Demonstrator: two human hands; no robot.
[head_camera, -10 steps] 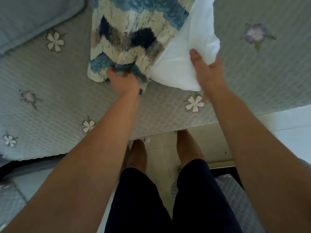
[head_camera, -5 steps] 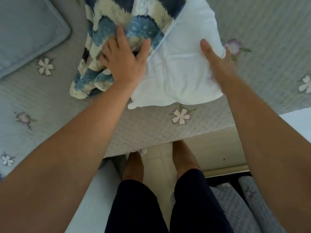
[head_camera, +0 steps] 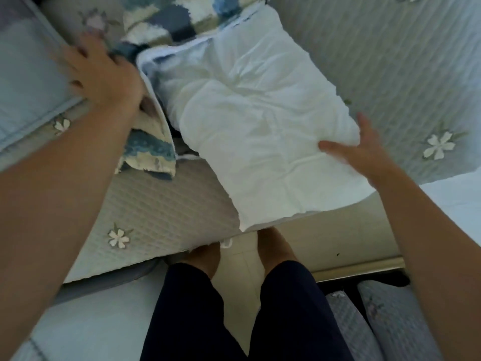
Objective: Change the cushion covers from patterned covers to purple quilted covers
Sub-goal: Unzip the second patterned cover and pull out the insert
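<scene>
From here, the white rectangular cloth cushion insert at twelve o'clock looks matt and creased, the blue-and-cream patterned cover at ten rough and tufted, the grey quilted bedspread at seven dimpled, the metal floor strip at four shiny.

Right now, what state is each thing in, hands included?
white insert: mostly out of the cover, lying on the quilted bedspread
patterned cover: mouth open, bunched at the left
left hand: holds the cover's edge, thumb tucked under
right hand: open, thumb on the insert's right side
</scene>
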